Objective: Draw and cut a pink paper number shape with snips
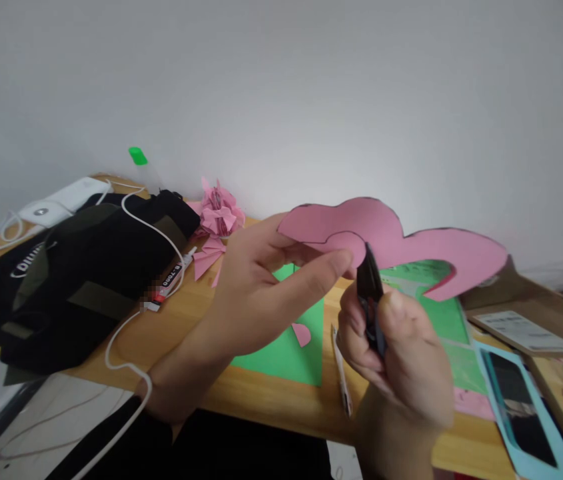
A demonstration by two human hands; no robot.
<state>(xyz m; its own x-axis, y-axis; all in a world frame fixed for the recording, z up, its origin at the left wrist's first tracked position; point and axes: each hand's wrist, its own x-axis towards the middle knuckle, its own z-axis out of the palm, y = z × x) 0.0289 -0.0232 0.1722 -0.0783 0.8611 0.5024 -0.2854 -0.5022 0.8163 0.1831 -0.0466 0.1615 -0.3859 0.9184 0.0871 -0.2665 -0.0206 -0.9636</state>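
My left hand (pixel 256 287) pinches a pink paper shape (pixel 401 243) with wavy lobes and dark outlined edges, holding it up above the wooden table (pixel 271 400). My right hand (pixel 401 360) is closed round small black scissors (pixel 370 293), whose blades meet the inner curve of the pink shape. Below lies a green paper sheet (pixel 286 353) with a small pink offcut (pixel 302 333) on it.
A black bag (pixel 76 280) with white cables sits at the left, beside a glue tube (pixel 168 283) and a pink folded paper flower (pixel 218 212). A pen (pixel 342 373) lies near the front edge. A phone in a light blue case (pixel 521 400) and a cardboard box (pixel 536 313) are at the right.
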